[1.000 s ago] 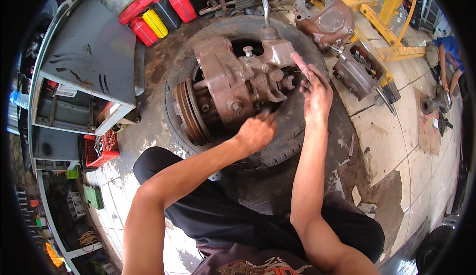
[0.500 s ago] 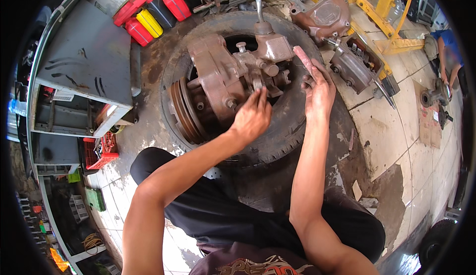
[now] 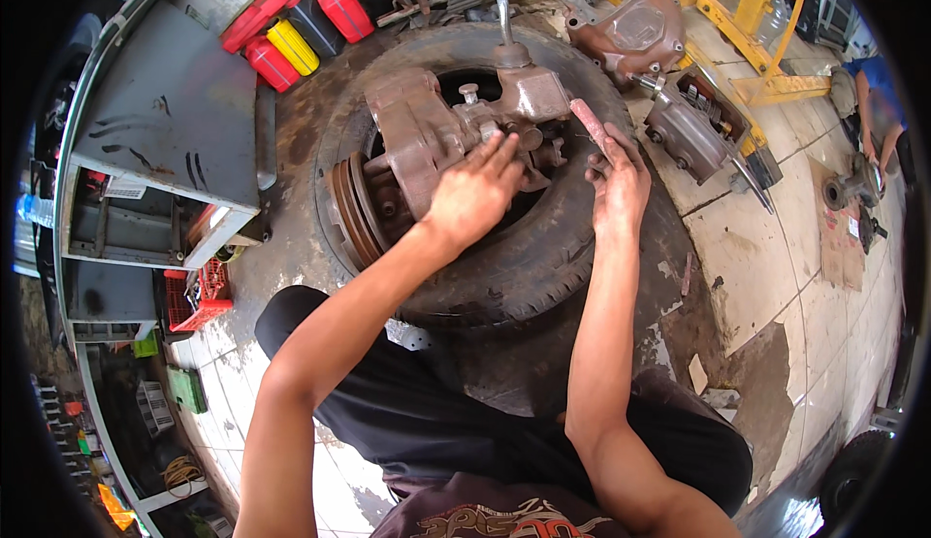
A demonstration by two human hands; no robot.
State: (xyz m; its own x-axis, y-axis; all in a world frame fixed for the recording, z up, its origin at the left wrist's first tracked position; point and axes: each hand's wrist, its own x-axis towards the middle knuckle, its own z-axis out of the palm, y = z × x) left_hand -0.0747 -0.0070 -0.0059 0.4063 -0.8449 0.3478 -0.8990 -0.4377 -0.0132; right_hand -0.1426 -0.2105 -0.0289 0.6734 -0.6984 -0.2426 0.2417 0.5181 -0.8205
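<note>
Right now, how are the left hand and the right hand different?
The left hand has fingers stretched out over the brown metal machine; the right hand has bent fingers.

The right hand holds a pinkish stick beside the machine, while the left hand's underside is hidden, so I can't tell if it holds anything.

Both hands are bare.

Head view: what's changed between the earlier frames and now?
The left hand moved up and forward, from the near side of the brown metal housing to over its middle; any grip there is hidden. Unchanged: right hand holding the pink stick, housing on the tire.
</note>
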